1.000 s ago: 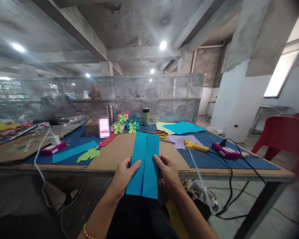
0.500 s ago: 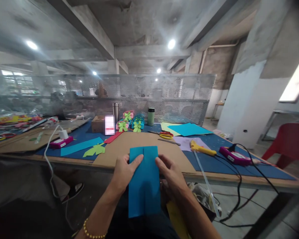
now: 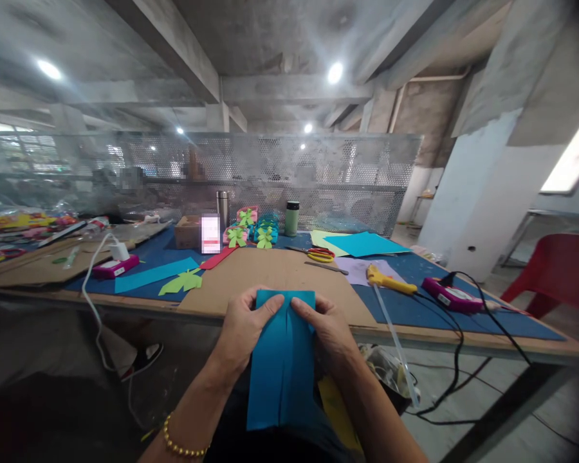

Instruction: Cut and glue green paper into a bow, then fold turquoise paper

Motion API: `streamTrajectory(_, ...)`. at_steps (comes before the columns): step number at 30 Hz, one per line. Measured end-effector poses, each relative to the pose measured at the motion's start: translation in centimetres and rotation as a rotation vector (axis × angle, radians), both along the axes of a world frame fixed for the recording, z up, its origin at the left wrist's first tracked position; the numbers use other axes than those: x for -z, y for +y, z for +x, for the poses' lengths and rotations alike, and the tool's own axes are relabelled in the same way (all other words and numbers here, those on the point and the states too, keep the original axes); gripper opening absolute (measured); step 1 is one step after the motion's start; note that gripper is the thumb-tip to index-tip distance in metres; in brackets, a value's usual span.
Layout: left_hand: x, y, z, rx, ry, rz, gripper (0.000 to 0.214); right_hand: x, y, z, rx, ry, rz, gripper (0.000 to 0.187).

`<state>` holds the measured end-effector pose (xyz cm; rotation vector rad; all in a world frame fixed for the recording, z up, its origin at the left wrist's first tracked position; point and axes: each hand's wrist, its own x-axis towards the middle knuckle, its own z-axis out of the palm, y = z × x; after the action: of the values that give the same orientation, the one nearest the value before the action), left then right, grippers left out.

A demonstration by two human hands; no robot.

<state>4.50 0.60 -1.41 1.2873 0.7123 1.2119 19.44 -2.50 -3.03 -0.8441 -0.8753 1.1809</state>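
Observation:
A folded blue paper sheet [image 3: 280,366] with a crease down its middle hangs over the table's near edge toward my lap. My left hand [image 3: 244,328] grips its upper left side, thumb on top near the crease. My right hand [image 3: 325,328] grips the upper right side the same way, thumb pointing in toward the crease. Both thumbs nearly meet at the paper's top. A brown cardboard sheet [image 3: 270,276] lies on the table just beyond my hands.
On the table [image 3: 463,337] lie a yellow glue gun [image 3: 388,281], red-yellow scissors [image 3: 321,254], blue and yellow paper sheets [image 3: 361,244], green paper bows [image 3: 251,236], a green bottle [image 3: 292,218], a steel flask [image 3: 222,208] and pink devices with cables [image 3: 451,297]. A red chair [image 3: 560,270] stands at right.
The blue paper has slid toward me off the table, its top edge now at the table's near edge. Both hands have moved closer together at its top.

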Motion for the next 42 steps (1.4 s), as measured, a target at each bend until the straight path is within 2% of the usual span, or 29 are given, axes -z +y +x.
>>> streamTrajectory(7, 0.70, 0.19, -0.11, -0.004, -0.083, -0.050, 0.042, 0.14, 0.17, -0.12, -0.028, 0.012, -0.020, 0.036)
streamTrajectory(19, 0.80, 0.05, -0.20, 0.025, -0.144, -0.075, 0.041, 0.43, 0.12, -0.31, -0.057, -0.002, -0.016, 0.033)
streamTrajectory(31, 0.45, 0.04, -0.56, -0.002, -0.076, -0.005, 0.043, 0.36, 0.15, -0.43, -0.054, -0.011, -0.039, 0.036)
streamTrajectory(42, 0.35, 0.09, -0.81, -0.011, -0.011, -0.017, 0.044, 0.37, 0.06, -0.34, -0.076, 0.002, -0.025, 0.034)
